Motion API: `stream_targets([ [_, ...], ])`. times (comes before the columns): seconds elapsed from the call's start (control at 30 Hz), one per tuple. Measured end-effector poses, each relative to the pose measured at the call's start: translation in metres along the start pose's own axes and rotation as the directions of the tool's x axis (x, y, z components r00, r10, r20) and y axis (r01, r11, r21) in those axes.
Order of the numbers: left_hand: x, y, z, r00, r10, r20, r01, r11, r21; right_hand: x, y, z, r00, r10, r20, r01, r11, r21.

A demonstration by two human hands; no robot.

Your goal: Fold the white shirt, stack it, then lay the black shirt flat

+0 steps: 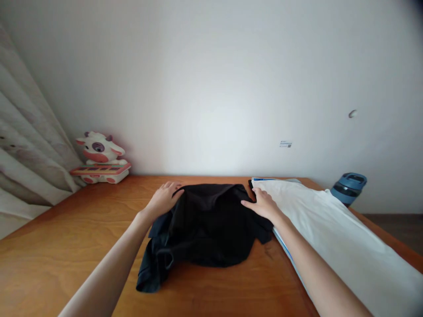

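A black short-sleeved garment, seemingly a T-shirt, lies crumpled on the wooden table. Its far edge runs between my two hands. At the far left corner of the cloth, my left hand rests with thumb and fingers apart. My right hand touches the far right part, its thumb stretched over the black fabric and its fingers spread. Just to the right of that hand, white clothing lies spread out, partly covered by my right forearm.
A cow-shaped toy keyboard stands at the back left near the curtain. Beyond the white clothing is a blue bottle at the right. A pale wall rises behind the table.
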State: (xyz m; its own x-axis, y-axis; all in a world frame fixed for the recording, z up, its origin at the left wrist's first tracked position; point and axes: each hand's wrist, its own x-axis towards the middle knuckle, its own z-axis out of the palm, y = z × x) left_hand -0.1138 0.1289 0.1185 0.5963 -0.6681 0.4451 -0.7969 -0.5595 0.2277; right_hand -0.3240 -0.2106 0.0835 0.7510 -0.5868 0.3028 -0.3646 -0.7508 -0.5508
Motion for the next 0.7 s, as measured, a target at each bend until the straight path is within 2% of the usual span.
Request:
stream_targets([
  [0.07, -0.035, -0.001, 0.011, 0.990, 0.071, 0.119, -0.068, 0.997, -0.030, -0.024, 0.007, 0.012, 0.994, -0.096, 0.052, 0.103, 0.980, -0.169],
  [0.13, -0.071, 0.000, 0.017, 0.974, 0.116, 0.192, -0.116, 0.993, -0.014, -0.054, 0.009, 0.018, 0.968, -0.223, 0.114, 0.243, 0.946, -0.216],
  [0.2, -0.099, -0.001, 0.021, 0.973, 0.120, 0.199, -0.129, 0.991, 0.030, -0.084, 0.005, 0.020, 0.925, -0.346, 0.156, 0.372, 0.910, -0.184],
  [0.27, -0.112, -0.004, 0.025, 0.984, 0.075, 0.161, -0.086, 0.994, 0.061, -0.107, 0.000, 0.021, 0.887, -0.397, 0.234, 0.433, 0.892, -0.132],
  [0.37, -0.107, -0.017, 0.026, 0.985, -0.047, 0.166, 0.043, 0.999, 0.029, -0.125, -0.002, 0.025, 0.851, -0.356, 0.387, 0.419, 0.903, -0.091],
  [0.47, -0.085, -0.044, 0.016, 0.964, -0.188, 0.189, 0.193, 0.981, -0.008, -0.122, 0.007, 0.033, 0.839, -0.311, 0.447, 0.388, 0.917, -0.091],
  [0.57, -0.062, -0.078, 0.001, 0.922, -0.386, 0.015, 0.386, 0.922, -0.031, -0.109, 0.018, 0.036, 0.856, -0.298, 0.423, 0.385, 0.912, -0.138],
  [0.63, -0.052, -0.095, -0.006, 0.853, -0.496, -0.163, 0.494, 0.868, -0.054, -0.100, 0.022, 0.035, 0.882, -0.311, 0.354, 0.396, 0.896, -0.202],
  [0.67, -0.051, -0.099, -0.008, 0.827, -0.508, -0.242, 0.512, 0.858, -0.049, -0.096, 0.023, 0.034, 0.895, -0.325, 0.305, 0.402, 0.885, -0.236],
  [0.7, -0.052, -0.100, -0.009, 0.819, -0.484, -0.308, 0.500, 0.865, -0.029, -0.092, 0.023, 0.032, 0.906, -0.339, 0.255, 0.402, 0.876, -0.267],
])
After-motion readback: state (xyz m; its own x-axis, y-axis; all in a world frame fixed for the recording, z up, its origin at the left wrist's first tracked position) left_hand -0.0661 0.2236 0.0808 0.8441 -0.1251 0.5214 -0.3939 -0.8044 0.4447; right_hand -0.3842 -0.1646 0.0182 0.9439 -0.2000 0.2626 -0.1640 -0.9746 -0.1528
